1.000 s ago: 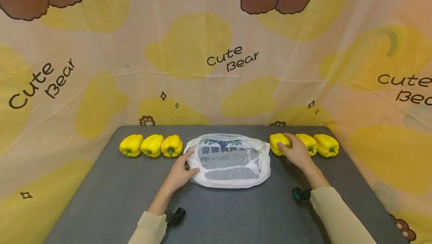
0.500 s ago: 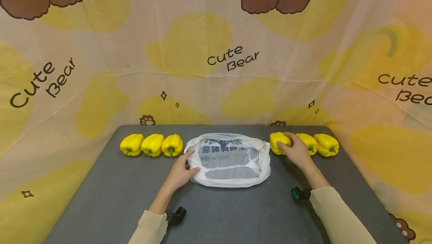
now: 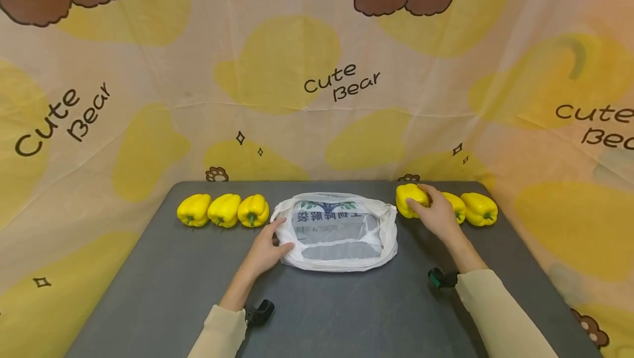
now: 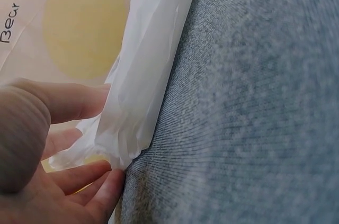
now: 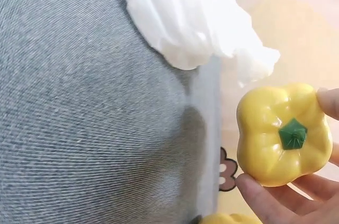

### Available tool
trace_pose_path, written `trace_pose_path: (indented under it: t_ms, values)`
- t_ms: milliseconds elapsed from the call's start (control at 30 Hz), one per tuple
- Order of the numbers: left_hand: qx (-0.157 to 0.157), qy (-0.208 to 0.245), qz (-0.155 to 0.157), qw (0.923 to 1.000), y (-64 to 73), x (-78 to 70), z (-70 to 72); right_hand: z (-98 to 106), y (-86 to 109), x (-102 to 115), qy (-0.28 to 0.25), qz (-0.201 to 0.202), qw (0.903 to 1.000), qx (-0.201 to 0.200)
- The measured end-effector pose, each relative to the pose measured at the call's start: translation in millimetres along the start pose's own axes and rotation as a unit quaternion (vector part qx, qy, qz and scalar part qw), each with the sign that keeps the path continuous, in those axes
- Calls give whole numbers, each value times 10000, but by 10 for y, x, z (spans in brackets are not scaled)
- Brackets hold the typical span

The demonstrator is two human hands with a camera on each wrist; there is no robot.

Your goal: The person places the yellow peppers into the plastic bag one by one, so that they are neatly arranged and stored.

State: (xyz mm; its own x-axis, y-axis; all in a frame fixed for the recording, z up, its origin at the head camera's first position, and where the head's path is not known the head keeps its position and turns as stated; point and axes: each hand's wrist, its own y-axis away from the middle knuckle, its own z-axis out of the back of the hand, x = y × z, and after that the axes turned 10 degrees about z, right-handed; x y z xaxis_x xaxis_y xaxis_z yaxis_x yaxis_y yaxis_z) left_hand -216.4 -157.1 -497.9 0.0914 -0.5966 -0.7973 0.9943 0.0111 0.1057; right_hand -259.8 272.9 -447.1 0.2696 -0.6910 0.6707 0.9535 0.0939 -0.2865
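Observation:
A white plastic bag [image 3: 342,263] with an open top sits mid-table, printed characters showing inside it. My left hand [image 3: 264,248] holds its left end, thumb at the front and fingers farther back; the left wrist view shows the thumb and fingertips against the plastic bag [image 4: 143,65]. To the bag's right, my right hand [image 3: 438,212] grips a yellow bell pepper [image 3: 410,201], slightly raised off the table. Its green stem end faces the right wrist view, where the bell pepper [image 5: 265,144] lies between thumb and fingers.
Two more yellow bell peppers, one partly behind my right hand and a far-right pepper [image 3: 478,209], lie at the right. Several stand left of the bag, including a left pepper [image 3: 193,210]. The grey table [image 3: 342,314] meets a printed cloth [image 3: 277,72] behind.
My right hand has lifted the yellow bell pepper a little from the table. My left hand stays at the bag's left end. The whole head view has shifted slightly.

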Motion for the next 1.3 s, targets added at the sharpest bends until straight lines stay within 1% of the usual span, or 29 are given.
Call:
trace_pose_path:
  t_ms: [267,600,1000,1300]
  values:
    - [22,-80,-24,10000,-24,2,-11,54,-17,97,-22,116,9998,-145]
    - [32,-64,3,10000,-29,9,-11,64,-55,232,23,399,9986,-350]
    - [27,-62,19,10000,-28,25,-9,10,-104,411,-121,492,9983,-275]
    - [39,-12,-23,10000,-35,39,-6,-110,-143,537,-283,503,9982,-176]
